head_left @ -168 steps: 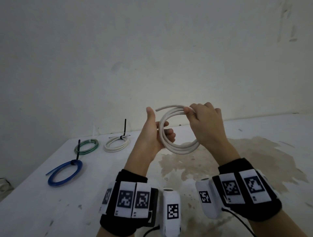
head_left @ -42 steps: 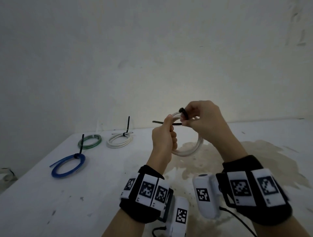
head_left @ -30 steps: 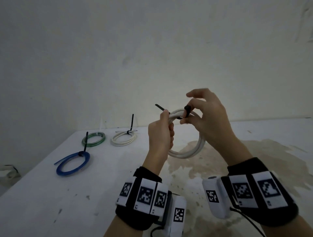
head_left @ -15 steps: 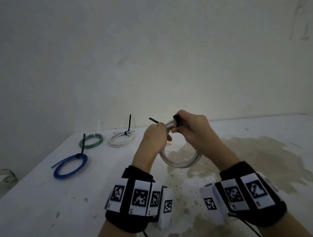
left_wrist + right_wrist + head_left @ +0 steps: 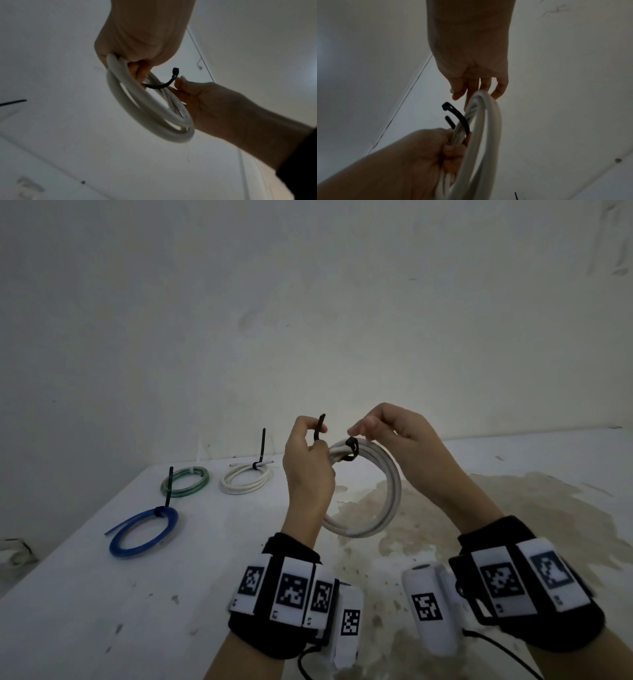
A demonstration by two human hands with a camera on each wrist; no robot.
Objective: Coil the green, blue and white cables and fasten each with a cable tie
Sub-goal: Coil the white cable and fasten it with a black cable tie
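Observation:
My left hand [image 5: 318, 440] grips the top left of a thick white cable coil [image 5: 376, 508] held upright above the table. Its thumb and forefinger also pinch the tail of a black cable tie [image 5: 320, 428], which points up. The tie wraps around the coil's strands, and its head [image 5: 351, 444] lies free on top of them. My right hand [image 5: 359, 433] hovers over the coil's top with relaxed fingers [image 5: 471, 88] touching the cable [image 5: 481, 115] just beside the tie [image 5: 462, 119]. In the left wrist view the tie [image 5: 163, 85] curves out from between my left fingers.
On the white table [image 5: 102, 611] at the far left lie a blue coil [image 5: 144, 532], a green coil [image 5: 185, 482] and a second white coil [image 5: 246, 479], each with an upright black tie. A brown stain [image 5: 462, 508] spreads under my hands. A wall stands close behind.
My right hand has let go of the tie's head and opened over the coil. My left hand has swung the tie's tail upward, and both hands have risen slightly.

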